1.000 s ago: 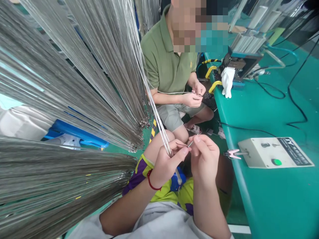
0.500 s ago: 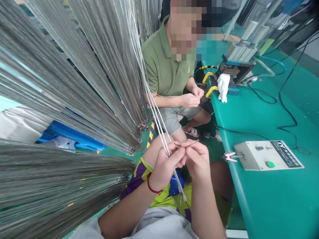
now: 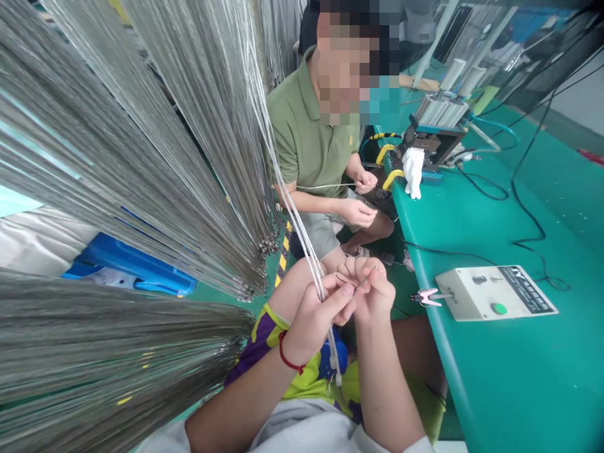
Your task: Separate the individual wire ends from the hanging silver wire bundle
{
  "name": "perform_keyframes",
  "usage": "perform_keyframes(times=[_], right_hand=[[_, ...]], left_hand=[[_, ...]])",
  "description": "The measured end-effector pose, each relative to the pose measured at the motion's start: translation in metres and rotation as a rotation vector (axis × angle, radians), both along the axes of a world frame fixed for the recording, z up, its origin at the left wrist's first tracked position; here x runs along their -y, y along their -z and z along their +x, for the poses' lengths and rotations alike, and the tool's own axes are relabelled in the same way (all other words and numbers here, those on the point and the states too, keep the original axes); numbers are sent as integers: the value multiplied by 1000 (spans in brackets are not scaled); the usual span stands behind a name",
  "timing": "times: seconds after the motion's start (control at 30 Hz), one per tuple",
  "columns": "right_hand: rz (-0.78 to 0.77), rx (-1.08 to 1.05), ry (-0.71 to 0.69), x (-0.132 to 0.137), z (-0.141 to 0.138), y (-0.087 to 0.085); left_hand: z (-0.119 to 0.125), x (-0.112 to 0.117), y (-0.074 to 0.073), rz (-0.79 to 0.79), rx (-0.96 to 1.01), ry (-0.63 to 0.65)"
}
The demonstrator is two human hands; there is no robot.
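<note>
Near four o'clock from view centre, our left hand (image 3: 316, 318) is pinching a thin wire (image 3: 364, 281); whether our right hand (image 3: 377, 296) is gripping it, we cannot tell. By loosening, we could be dropping it.

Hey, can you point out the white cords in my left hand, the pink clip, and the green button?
Cords (image 3: 303, 234): head view, on the strands above the left hand (image 3: 315, 321).
Clip (image 3: 427, 297): head view, on its pink body.
Button (image 3: 499, 308): head view, on its green face.
</note>
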State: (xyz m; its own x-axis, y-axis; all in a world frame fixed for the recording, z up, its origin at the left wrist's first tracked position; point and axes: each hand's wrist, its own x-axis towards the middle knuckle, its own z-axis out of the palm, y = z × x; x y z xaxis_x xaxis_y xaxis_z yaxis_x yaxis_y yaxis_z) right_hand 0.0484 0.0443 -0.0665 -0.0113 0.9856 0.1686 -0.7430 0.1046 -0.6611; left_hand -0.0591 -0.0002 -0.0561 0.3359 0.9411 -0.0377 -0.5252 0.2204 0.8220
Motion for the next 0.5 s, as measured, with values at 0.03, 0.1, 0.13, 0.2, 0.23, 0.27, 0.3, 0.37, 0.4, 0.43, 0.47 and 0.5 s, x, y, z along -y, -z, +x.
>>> perform_keyframes(times=[0.03, 0.1, 0.13, 0.2, 0.23, 0.27, 0.3, 0.37, 0.4, 0.43, 0.47, 0.5], right_hand=[[-1, -15, 12, 0, -1, -2], [-23, -52, 41, 0, -1, -6], [-53, -74, 60, -1, 0, -7], [-140, -111, 105, 1, 1, -8], [-185, -115, 126, 3, 2, -8], [-220, -103, 139, 7, 3, -6], [-234, -74, 151, 11, 4, -4], [-210, 23, 182, 23, 3, 3], [-191, 85, 208, 28, 3, 5], [-176, 145, 242, 34, 3, 8], [-167, 196, 279, 38, 2, 9], [-165, 236, 311, 41, 2, 9]], left_hand=[[0, 0, 1, 2, 1, -8], [1, -2, 2, 5, 2, -29], [2, -2, 3, 5, 0, -40], [2, -3, 4, 9, -25, -69], [2, -4, 5, 16, -52, -88], [2, -4, 5, 28, -87, -110], [3, -5, 5, 40, -123, -137], [4, -6, 6, 58, -175, -191], [5, -6, 5, 60, -183, -211], [5, -7, 5, 61, -179, -228], [6, -7, 5, 62, -172, -241], [7, -7, 5, 65, -166, -249]])
